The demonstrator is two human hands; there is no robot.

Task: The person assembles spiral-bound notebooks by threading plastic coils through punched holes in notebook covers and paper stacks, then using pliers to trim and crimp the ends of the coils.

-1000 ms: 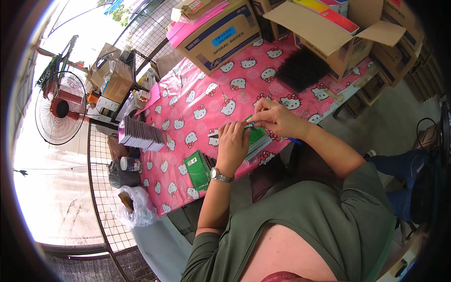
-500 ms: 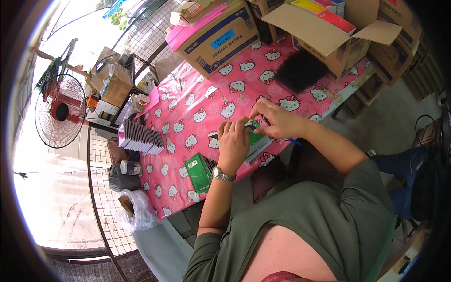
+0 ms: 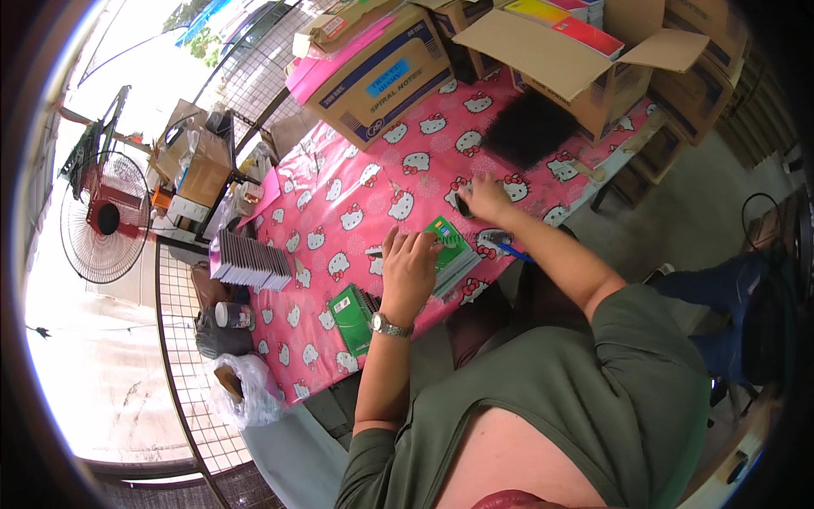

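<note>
My left hand [image 3: 409, 263] has its fingers curled at the left edge of a green spiral notebook [image 3: 451, 241]. A thin pale-tipped thing [image 3: 374, 253] sticks out from beside those fingers; its kind does not show. Beyond the notebook's upper right, my right hand [image 3: 487, 202] is closed above the tablecloth, with a small dark object [image 3: 463, 206] at its fingertips. A tool with blue handles [image 3: 515, 253] lies right of the notebook near the table edge. More green spiral notebooks [image 3: 352, 319] rest left of my left forearm.
A pink patterned cloth covers the table [image 3: 352, 218]. A row of notebooks [image 3: 248, 261] stands at the left edge. Black wire coils [image 3: 530, 130] lie at the far right, before an open carton [image 3: 585, 76]. Another carton [image 3: 381, 81] stands at the back. A fan [image 3: 105, 218] is at left.
My right hand has moved away from the notebook, up and to the right, with the dark object at its fingers. The notebook's cover shows more now. My left hand stays beside it.
</note>
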